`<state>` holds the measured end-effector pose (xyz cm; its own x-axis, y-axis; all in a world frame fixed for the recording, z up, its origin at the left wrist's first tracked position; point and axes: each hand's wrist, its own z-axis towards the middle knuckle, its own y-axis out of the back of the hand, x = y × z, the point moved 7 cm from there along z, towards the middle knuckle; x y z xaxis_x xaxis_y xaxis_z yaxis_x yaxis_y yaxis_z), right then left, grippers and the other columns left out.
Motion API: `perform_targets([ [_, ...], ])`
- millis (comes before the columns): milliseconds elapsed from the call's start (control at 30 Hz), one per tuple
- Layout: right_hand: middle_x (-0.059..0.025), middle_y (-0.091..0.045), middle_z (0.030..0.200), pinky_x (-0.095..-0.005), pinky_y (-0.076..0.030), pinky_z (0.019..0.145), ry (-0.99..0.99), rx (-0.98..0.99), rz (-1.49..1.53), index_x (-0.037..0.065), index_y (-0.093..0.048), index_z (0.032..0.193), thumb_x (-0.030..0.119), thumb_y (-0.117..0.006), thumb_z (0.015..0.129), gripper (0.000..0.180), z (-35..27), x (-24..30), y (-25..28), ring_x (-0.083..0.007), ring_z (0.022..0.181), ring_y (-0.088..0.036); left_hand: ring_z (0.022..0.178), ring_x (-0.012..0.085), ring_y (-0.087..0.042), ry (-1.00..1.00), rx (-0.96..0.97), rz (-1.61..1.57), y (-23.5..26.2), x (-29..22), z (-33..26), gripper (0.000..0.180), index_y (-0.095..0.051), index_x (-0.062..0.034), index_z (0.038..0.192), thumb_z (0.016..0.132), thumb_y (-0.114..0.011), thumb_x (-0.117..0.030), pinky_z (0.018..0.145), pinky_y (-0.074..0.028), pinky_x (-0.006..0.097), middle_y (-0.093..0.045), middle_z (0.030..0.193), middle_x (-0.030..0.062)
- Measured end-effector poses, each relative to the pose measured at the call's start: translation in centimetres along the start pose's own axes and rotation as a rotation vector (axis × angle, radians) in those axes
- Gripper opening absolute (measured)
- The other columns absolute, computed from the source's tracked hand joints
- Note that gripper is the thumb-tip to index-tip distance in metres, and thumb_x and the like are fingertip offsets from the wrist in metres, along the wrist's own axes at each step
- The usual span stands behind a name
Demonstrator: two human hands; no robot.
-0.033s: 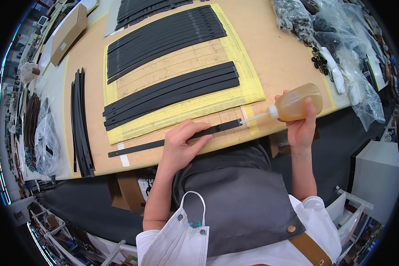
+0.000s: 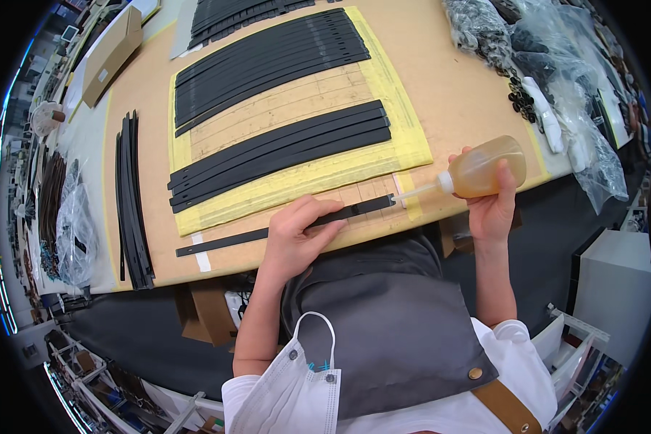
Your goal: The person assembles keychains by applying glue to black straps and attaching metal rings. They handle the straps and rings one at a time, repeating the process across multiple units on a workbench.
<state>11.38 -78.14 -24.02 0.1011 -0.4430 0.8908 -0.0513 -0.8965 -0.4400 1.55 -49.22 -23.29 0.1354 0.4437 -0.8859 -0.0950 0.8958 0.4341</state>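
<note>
Black strip (image 2: 246,237): it lies flat on the bench (image 2: 412,72), close to the near edge, between the person's body and the yellow-edged board (image 2: 405,137).

Long axis: left to right, roughly in line with the bench's near edge; both ends show, but the middle is partly covered by fingers.

Left hand (image 2: 296,231): the nearer one by far, already on the strip, thumb along the near side and fingers along the far side, pinching it a little right of its middle.

Right hand (image 2: 493,202): beyond the strip's right end, clear of the bench, wrapped around a bottle (image 2: 484,170) of amber liquid.

Bottle: tipped over, base up and to the right, its thin nozzle (image 2: 416,192) pointing left toward the strip.

Nozzle and strip end: this is the gap I'd watch; the tip sits right at the strip's right end, though from here I can't tell whether it touches or hovers just above.

Other strips: one group (image 2: 282,152) lies on the board, ahead of the left hand; a loose bundle (image 2: 128,210) rests off to the left, pointing away from the person.
</note>
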Motion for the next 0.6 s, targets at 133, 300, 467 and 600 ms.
perform_targets([
  [133,-0.0177,-0.062,0.120,-0.0371,-0.061,0.070,0.028,0.007,-0.037,0.002,-0.049,0.131,0.044,-0.057,0.095,0.055,0.02,0.04,-0.22,-0.0347,0.110,-0.064,0.067,0.0082,-0.057,-0.002,-0.014,-0.019,0.04,0.16,-0.15,0.024,-0.072,-0.0020,0.098,0.075,-0.078,-0.001,0.051,-0.043,0.019,-0.063,0.079,0.0035],
  [300,-0.0176,-0.062,0.120,-0.0389,-0.059,0.078,0.043,0.002,-0.083,0.003,-0.049,0.130,0.043,-0.058,0.094,0.055,-0.03,0.13,-0.33,-0.0342,0.109,-0.064,0.062,0.0070,-0.053,-0.036,-0.020,0.024,0.17,0.12,-0.26,0.024,-0.072,-0.0036,0.097,0.074,-0.078,-0.002,0.048,-0.038,0.020,-0.062,0.075,0.0016],
  [467,-0.0167,-0.063,0.118,-0.0382,-0.060,0.074,0.001,0.026,-0.092,0.003,-0.050,0.129,0.044,-0.058,0.094,0.054,-0.08,0.06,-0.16,-0.0331,0.109,-0.065,0.060,0.0072,-0.052,-0.069,-0.054,0.011,0.17,-0.01,-0.33,0.023,-0.072,-0.0038,0.096,0.073,-0.079,-0.003,0.047,-0.037,0.020,-0.061,0.074,0.0014],
  [600,-0.0161,-0.064,0.115,-0.0374,-0.059,0.068,-0.011,0.009,-0.050,0.003,-0.050,0.128,0.045,-0.058,0.094,0.055,-0.11,0.37,-0.45,-0.0323,0.107,-0.066,0.060,0.0072,-0.052,-0.062,-0.066,-0.003,0.13,0.04,-0.34,0.023,-0.072,-0.0036,0.095,0.073,-0.079,-0.003,0.047,-0.037,0.020,-0.061,0.074,0.0016],
])
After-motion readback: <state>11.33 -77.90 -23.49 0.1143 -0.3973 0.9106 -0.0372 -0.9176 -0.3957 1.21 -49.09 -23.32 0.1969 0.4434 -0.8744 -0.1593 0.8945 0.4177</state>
